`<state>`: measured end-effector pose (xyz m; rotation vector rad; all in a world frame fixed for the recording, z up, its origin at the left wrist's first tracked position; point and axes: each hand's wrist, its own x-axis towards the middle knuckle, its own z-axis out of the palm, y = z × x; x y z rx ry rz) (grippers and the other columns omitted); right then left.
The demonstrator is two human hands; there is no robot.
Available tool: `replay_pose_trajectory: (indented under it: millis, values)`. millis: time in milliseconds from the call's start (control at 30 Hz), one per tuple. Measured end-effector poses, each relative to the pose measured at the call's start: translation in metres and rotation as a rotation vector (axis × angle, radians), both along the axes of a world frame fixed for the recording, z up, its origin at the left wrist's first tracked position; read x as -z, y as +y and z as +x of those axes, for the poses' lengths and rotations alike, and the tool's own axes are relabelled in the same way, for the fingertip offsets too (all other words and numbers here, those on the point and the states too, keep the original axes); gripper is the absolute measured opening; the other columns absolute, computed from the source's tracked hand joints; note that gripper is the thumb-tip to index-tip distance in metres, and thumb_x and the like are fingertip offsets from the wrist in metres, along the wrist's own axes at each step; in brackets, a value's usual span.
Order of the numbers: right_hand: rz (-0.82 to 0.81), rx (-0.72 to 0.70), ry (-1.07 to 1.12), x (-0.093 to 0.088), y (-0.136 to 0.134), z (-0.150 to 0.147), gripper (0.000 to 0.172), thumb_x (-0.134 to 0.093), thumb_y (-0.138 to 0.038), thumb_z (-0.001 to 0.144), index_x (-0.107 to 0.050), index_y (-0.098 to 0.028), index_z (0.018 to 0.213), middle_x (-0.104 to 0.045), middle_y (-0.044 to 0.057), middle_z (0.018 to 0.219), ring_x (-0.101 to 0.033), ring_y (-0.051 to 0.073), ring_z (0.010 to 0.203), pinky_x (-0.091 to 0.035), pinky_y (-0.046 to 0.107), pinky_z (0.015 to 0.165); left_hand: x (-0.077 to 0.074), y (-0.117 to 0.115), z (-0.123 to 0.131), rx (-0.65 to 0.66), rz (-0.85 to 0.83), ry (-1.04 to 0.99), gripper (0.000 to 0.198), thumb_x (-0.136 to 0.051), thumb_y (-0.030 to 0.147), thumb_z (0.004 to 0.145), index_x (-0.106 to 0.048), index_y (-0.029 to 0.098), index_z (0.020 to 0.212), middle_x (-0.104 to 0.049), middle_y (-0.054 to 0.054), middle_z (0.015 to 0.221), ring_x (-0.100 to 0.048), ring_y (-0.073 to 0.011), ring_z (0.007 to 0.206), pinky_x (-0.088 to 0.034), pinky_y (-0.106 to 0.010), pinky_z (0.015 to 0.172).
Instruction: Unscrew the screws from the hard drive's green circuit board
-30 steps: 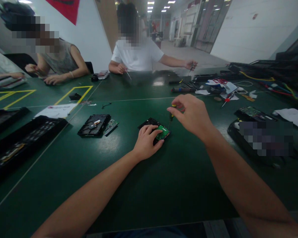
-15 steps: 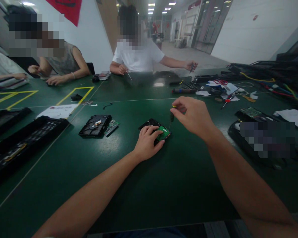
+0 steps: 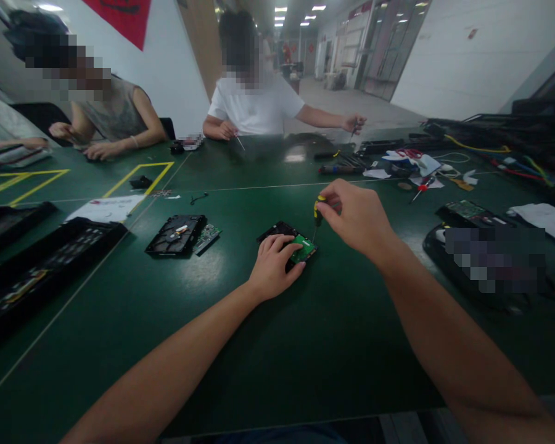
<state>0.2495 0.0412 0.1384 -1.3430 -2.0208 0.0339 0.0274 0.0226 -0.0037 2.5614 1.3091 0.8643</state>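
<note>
A hard drive [image 3: 269, 232] with a green circuit board [image 3: 306, 247] facing up lies on the table in front of me. My left hand [image 3: 277, 262] rests over it, fingers across the board and thumb at the near edge, holding it down. Pinched in my right hand [image 3: 351, 213] is a screwdriver [image 3: 318, 213] with a yellow and black handle. Its thin shaft points down, and the tip meets the board's far right edge. Whether the tip sits in a screw is too small to tell.
Left of the drive lie another hard drive [image 3: 176, 235] and a loose circuit board [image 3: 208, 238]. A long black casing [image 3: 46, 265] occupies the left. Tools [image 3: 342, 169], a red-handled screwdriver [image 3: 423, 188] and cables are at right. Two people sit across the green table [image 3: 240, 357].
The screwdriver's handle has turned in my right hand and now shows more yellow. My right fingers have shifted slightly; my left hand stays on the hard drive.
</note>
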Motion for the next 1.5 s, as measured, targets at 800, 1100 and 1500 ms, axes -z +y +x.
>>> replay_pose_trajectory:
  millis: [800, 1100, 1500]
  values:
    - [0.081, 0.009, -0.076, 0.0027, 0.0023, 0.0018, 0.011, -0.072, -0.030, 0.095, -0.064, -0.022, 0.096, -0.073, 0.007, 0.096, -0.066, 0.025, 0.084, -0.047, 0.037, 0.077, -0.0034, -0.0021, 0.0017, 0.000, -0.002, -0.007, 0.042, -0.071, 0.040, 0.095, -0.068, 0.027, 0.135, -0.062, -0.010, 0.143, -0.050, -0.0354, 0.138, -0.039, -0.060, 0.120]
    - [0.012, -0.059, 0.001, -0.0021, -0.0002, 0.0020, 0.006, -0.070, -0.020, 0.092, -0.065, -0.022, 0.094, -0.075, 0.004, 0.094, -0.068, 0.022, 0.081, -0.048, 0.034, 0.075, -0.0032, -0.0015, 0.0008, 0.004, -0.001, 0.000, 0.043, -0.070, 0.041, 0.096, -0.067, 0.028, 0.136, -0.062, -0.010, 0.142, -0.050, -0.0349, 0.137, -0.039, -0.060, 0.119]
    - [-0.038, -0.162, -0.006, -0.0056, -0.0037, 0.0006, 0.006, -0.067, -0.021, 0.094, -0.067, -0.024, 0.099, -0.076, 0.004, 0.096, -0.068, 0.022, 0.083, -0.045, 0.034, 0.076, -0.0032, -0.0014, 0.0003, 0.013, -0.008, -0.007, 0.043, -0.070, 0.041, 0.096, -0.067, 0.028, 0.136, -0.062, -0.010, 0.143, -0.050, -0.0351, 0.137, -0.038, -0.061, 0.120]
